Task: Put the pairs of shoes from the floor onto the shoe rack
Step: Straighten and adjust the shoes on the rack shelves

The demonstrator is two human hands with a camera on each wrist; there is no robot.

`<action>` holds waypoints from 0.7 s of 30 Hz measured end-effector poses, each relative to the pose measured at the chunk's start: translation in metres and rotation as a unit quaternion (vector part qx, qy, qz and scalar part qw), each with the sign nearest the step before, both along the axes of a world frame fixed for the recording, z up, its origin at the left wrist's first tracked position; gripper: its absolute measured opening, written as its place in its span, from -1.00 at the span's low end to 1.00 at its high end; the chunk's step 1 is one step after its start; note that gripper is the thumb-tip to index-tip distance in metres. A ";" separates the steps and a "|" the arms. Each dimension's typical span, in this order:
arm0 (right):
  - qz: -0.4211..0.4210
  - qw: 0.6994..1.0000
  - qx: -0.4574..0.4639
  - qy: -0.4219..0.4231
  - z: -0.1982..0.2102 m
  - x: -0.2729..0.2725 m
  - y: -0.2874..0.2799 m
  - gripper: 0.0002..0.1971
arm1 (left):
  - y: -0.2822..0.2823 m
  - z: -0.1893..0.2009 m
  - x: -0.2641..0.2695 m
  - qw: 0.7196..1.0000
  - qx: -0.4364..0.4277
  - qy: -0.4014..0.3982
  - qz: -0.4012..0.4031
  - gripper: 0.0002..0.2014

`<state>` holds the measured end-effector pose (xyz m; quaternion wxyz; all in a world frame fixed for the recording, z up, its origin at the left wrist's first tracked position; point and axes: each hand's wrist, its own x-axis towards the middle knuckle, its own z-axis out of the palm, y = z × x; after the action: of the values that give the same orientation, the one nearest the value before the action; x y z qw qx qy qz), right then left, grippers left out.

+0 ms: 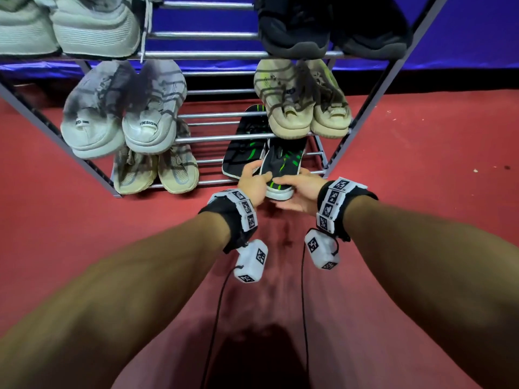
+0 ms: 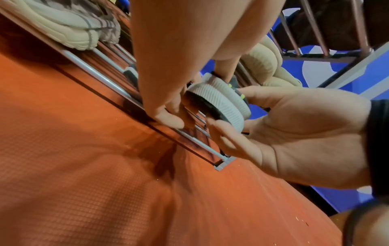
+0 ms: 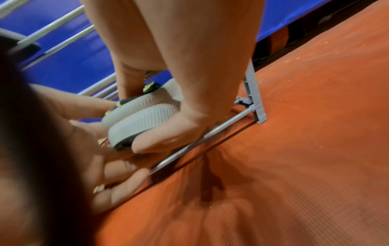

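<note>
With the left hand (image 1: 254,182) and right hand (image 1: 299,196) both gripping the heel of the black-and-green sandal (image 1: 280,167), slide it squarely onto the shoe rack (image 1: 196,139)'s bottom bars beside its mate (image 1: 241,147)

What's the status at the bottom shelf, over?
Both hands, left and right, hold the heel of the right-side black-and-green sandal. Its toe is on the bottom shelf, beside its mate. Nothing blocking.

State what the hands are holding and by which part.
Both hands hold one black-and-green slipper by its near end: the left hand on its left edge, the right hand on its right edge, at the shoe rack's bottom shelf.
</note>
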<state>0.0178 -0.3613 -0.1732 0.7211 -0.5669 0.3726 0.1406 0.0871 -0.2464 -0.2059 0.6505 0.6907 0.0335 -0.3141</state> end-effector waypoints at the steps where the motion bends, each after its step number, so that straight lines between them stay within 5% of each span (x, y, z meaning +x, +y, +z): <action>1: -0.034 0.999 -0.006 -0.019 -0.003 0.003 -0.005 -0.49 | -0.006 0.003 -0.002 1.000 0.009 0.016 -0.018 -0.59; 4: -0.078 0.996 -0.033 -0.030 -0.005 0.007 -0.022 -0.42 | -0.018 0.003 -0.002 0.998 0.050 0.041 -0.024 -0.49; 10: -0.092 0.990 -0.104 -0.005 -0.023 0.002 -0.041 -0.37 | 0.008 -0.020 0.017 0.982 0.169 -0.061 0.062 -0.36; 15: -0.119 0.985 -0.126 -0.003 -0.037 0.004 -0.047 -0.36 | 0.012 -0.041 0.034 0.985 0.147 0.010 0.090 -0.19; 21: -0.237 0.944 -0.222 0.057 -0.048 0.003 -0.063 -0.30 | 0.007 -0.026 0.044 0.988 0.061 0.102 0.099 -0.55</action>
<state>0.0208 -0.4243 -0.2209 0.5668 -0.5992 0.5585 -0.0882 0.1310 -0.2391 -0.2322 0.6285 0.6867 0.1870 -0.3139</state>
